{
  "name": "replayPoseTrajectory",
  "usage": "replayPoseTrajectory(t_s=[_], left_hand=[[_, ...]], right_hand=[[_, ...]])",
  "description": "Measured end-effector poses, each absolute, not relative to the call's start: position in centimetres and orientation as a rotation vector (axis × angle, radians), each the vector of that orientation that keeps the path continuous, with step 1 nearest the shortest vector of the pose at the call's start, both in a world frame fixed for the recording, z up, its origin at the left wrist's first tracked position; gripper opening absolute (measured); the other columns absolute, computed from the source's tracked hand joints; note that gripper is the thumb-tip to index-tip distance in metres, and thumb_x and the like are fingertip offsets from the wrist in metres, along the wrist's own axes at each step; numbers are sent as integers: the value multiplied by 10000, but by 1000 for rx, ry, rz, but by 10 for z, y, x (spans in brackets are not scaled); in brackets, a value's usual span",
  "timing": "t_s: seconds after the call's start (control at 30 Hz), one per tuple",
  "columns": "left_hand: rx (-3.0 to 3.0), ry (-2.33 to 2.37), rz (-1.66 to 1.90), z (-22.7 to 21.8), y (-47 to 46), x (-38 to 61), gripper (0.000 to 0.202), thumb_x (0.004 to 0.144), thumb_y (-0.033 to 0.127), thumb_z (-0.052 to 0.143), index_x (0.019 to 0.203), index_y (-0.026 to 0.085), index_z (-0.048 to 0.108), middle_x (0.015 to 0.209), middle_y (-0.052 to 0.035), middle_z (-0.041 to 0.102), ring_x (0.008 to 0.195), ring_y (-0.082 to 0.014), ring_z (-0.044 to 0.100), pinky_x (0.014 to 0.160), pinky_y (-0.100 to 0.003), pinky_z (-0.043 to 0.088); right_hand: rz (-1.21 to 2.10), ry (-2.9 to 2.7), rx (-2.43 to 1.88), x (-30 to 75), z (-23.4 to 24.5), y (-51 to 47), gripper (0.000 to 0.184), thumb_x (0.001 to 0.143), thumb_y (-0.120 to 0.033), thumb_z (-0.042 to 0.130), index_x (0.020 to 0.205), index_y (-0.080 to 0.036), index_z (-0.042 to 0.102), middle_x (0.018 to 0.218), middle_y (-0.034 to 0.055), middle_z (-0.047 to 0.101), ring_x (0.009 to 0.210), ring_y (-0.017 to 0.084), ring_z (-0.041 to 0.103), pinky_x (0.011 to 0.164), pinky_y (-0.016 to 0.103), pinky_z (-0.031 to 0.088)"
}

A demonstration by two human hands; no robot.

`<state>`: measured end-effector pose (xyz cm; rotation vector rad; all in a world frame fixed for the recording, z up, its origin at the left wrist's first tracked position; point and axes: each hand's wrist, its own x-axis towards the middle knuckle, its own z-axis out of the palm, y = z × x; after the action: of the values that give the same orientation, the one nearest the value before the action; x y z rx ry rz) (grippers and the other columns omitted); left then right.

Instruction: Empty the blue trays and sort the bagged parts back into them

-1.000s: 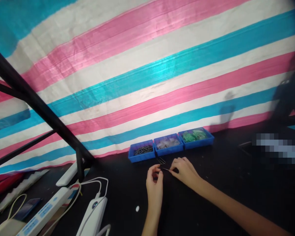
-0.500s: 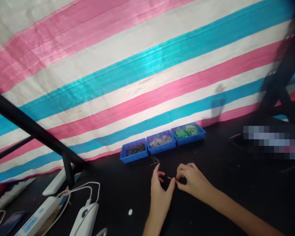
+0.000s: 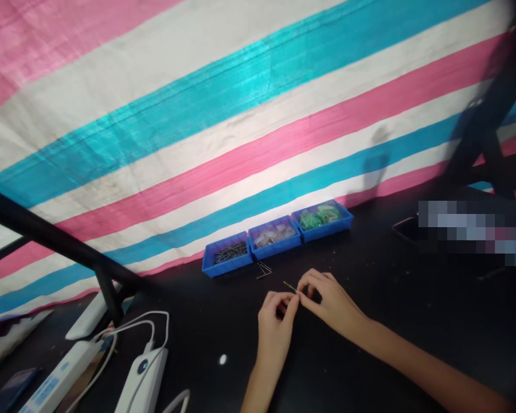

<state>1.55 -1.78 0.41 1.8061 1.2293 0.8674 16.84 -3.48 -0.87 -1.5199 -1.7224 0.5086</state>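
Observation:
My right hand point(image 3: 327, 294) is closed in a pinch on a thin, yellowish screw-like pin point(image 3: 289, 285), whose free end points up and left. My left hand point(image 3: 276, 322) is also closed, thumb and forefinger together right beside the right fingertips. Whatever sits between the left fingers is too small to make out. Beyond the hands, several loose pins point(image 3: 264, 269) of similar shape lie on the black table. Behind them a blue bin point(image 3: 227, 267) holds many dark, thin metal pieces that look like screws or nails.
Joined to that bin are a blue bin point(image 3: 276, 248) of clear plastic pieces and another point(image 3: 327, 230) of green packets. At left lie a white power bank point(image 3: 144, 378), a power strip point(image 3: 62, 376) and cables. A black frame bar point(image 3: 60, 241) slants above; striped sheeting hangs behind.
The left fingers have drawn in from spread to a closed pinch. Both hands appear slightly higher and further left, and the whole view has shifted a little.

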Motion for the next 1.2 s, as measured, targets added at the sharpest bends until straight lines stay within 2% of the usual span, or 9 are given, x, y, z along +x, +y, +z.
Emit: replayPoseTrajectory(t_s=[0.23,0.4,0.6,0.8,0.93,1.2], left_hand=[[1728,1263,1029,5,-15,14,230,784,374,562,766,171,669,804,-43,566,677,-139,542,558,-231,413],[1587,1184,1080,4,-13,16,194,740,348,619,736,165,682,808,-39,563,713,-139,553,586,-225,431],[1340,1145,1066,6,-13,19,205,683,357,672,686,153,685,862,-43,565,624,-99,518,523,-209,411],[1331,1096,1035,2,-13,19,159,647,304,714,639,148,683,813,-24,534,707,-115,525,625,-217,419],[1392,1041,1022,-3,-12,18,132,657,284,709,650,155,681,802,-17,518,690,-105,507,622,-218,403],[1249,995,1087,4,-12,18,146,658,299,708,671,160,667,828,-8,527,648,-79,490,602,-211,402]], right_hand=[[454,-1792,-1382,164,-3,-38,74,819,-209,526,749,-201,551,743,-26,575,651,109,524,764,310,368],[440,-1806,-1315,164,-1,-41,58,798,-187,553,740,-189,554,736,-35,576,625,92,529,767,305,362],[471,-1735,-1331,168,4,-42,75,803,-212,558,743,-204,602,748,-29,601,613,90,532,740,297,346],[549,-1752,-1325,165,1,-42,122,739,-203,598,623,-181,567,644,-36,576,619,102,546,709,284,352],[657,-1713,-1345,160,5,-45,183,724,-197,603,559,-169,529,624,-29,572,619,105,549,682,271,361],[730,-1612,-1341,167,7,-44,84,749,-234,594,701,-195,650,681,-3,596,618,118,543,609,246,396]])
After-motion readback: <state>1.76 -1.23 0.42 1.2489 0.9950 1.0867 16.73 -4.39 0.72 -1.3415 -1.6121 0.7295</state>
